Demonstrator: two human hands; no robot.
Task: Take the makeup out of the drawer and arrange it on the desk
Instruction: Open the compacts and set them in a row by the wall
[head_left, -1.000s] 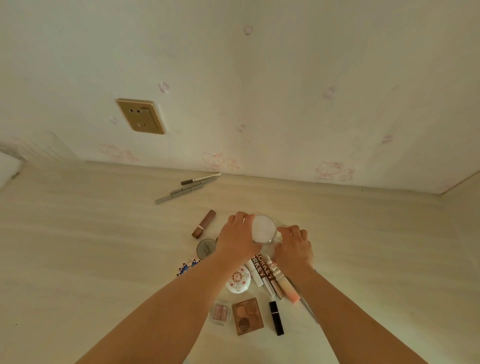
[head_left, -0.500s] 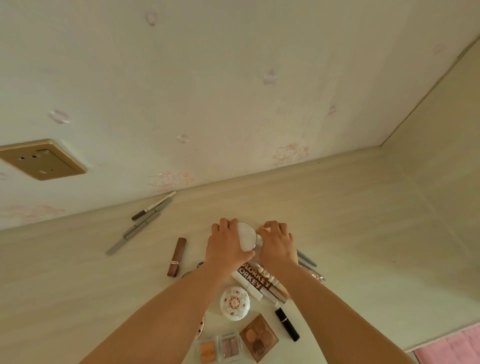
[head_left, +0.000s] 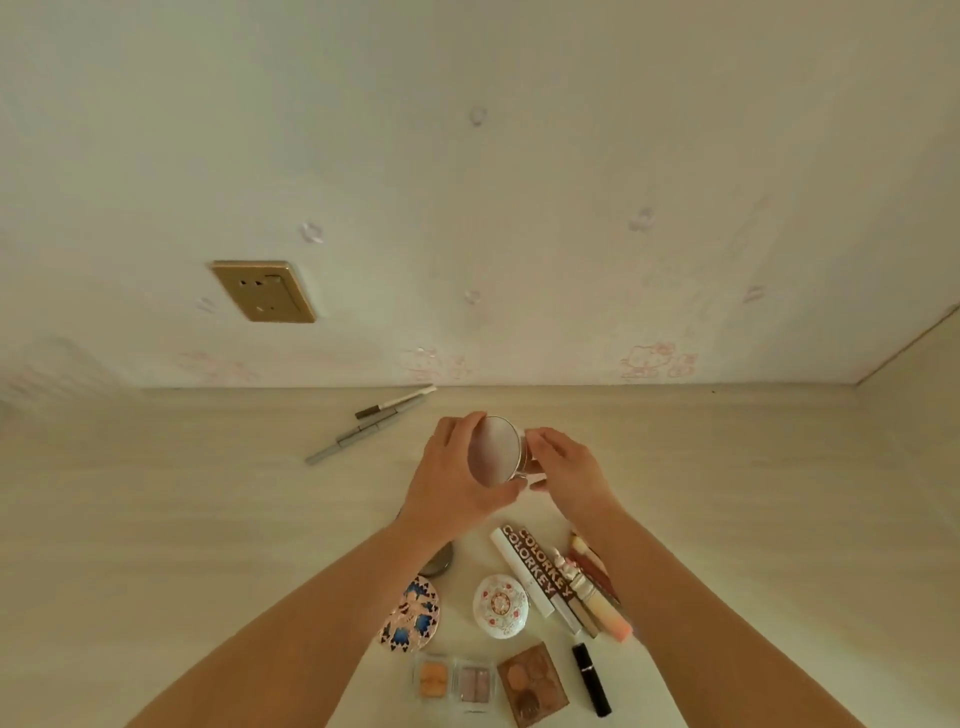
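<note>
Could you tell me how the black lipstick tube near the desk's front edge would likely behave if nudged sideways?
The black lipstick tube lies on its side and looks round, so it would probably roll. It seems small and rigid, likely light.

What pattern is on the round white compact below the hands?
The compact has a small red floral pattern ringed around a central medallion, seen best in the head view.

Single view, head-mounted, wide-angle. Looks forward and steeply down onto the worktop (head_left: 156, 519), facing the far wall (head_left: 519, 182), which fills the upper half of frame. Worktop-wall junction runs across mid-frame; a side wall (head_left: 924, 374) enters at far right. Both forearms enter from the near edge, so the camera sits close above them. Straight lines bow toward the edges. No second view to compare.
</note>
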